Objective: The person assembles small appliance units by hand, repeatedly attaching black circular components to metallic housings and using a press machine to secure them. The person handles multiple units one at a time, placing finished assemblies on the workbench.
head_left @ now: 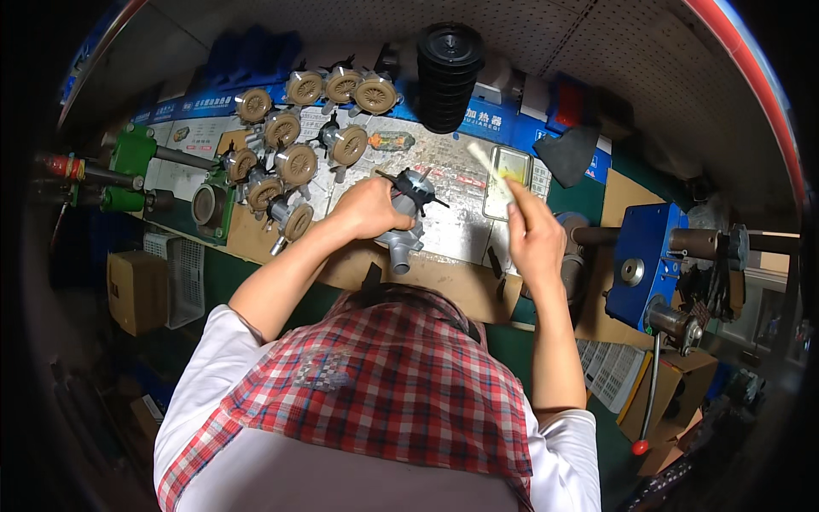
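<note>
- Pump (403,232): near edge of sheet (456,237), stub toward wearer.
- Left hand (368,209): fingers wrapped round pump's left side.
- Right hand (537,235): pinching stick (489,162), which slants away leftward; pump lies left, nearer wearer, apart.
- Tray (496,207): just beyond right hand.

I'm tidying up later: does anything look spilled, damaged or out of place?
Nothing clearly stands out: the tan-faced parts sit grouped, the left hand holds a grey part, and no spill or breakage shows.
</note>
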`<action>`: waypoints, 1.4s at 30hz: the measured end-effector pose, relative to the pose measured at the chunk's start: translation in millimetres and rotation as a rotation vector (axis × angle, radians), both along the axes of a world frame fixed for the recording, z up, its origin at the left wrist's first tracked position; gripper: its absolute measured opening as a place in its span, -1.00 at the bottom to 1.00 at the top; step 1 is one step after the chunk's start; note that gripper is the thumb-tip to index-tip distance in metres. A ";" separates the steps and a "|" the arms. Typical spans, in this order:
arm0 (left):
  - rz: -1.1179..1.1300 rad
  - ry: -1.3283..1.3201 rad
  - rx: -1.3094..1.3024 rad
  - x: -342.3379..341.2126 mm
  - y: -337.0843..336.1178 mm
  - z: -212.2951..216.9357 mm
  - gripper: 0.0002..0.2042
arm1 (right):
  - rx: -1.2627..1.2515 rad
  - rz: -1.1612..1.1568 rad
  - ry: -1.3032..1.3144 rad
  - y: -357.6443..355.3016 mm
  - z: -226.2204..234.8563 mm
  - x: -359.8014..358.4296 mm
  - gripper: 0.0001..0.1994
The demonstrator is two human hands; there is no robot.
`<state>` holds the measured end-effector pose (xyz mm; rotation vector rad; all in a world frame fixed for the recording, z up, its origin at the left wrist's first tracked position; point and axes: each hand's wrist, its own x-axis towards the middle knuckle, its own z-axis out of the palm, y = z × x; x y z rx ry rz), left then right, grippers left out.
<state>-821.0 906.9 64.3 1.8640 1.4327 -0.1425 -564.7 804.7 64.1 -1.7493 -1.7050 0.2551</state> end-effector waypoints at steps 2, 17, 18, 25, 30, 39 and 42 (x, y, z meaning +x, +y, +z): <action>-0.036 -0.023 -0.037 -6.4 2.6 0.1 -0.55 | -0.035 0.061 -0.181 -12.0 18.1 -25.5 -0.57; -0.084 -0.156 -0.135 -24.7 11.5 -25.0 -0.57 | -0.513 -0.076 0.270 -3.5 -7.5 -56.4 -0.73; -0.088 -0.131 -0.149 -21.9 11.3 -25.1 -0.59 | -0.583 -0.066 0.406 -1.4 -18.4 -54.7 -0.73; -0.079 -0.135 -0.211 -23.9 13.8 -64.6 -0.53 | -0.601 -0.249 0.906 20.5 -48.3 -26.1 -0.67; 0.383 -0.774 -0.719 -57.5 6.5 -83.6 -0.72 | -0.415 -0.672 0.386 40.1 -168.7 25.9 -0.74; 0.344 -0.875 -0.533 -146.8 -3.5 -102.8 -0.66 | -0.389 -0.891 -0.093 84.1 -212.3 8.3 -0.58; 0.949 -1.076 -0.854 -147.6 -0.6 -100.7 -0.65 | 0.267 -0.423 -0.059 149.4 -76.7 -16.1 -0.51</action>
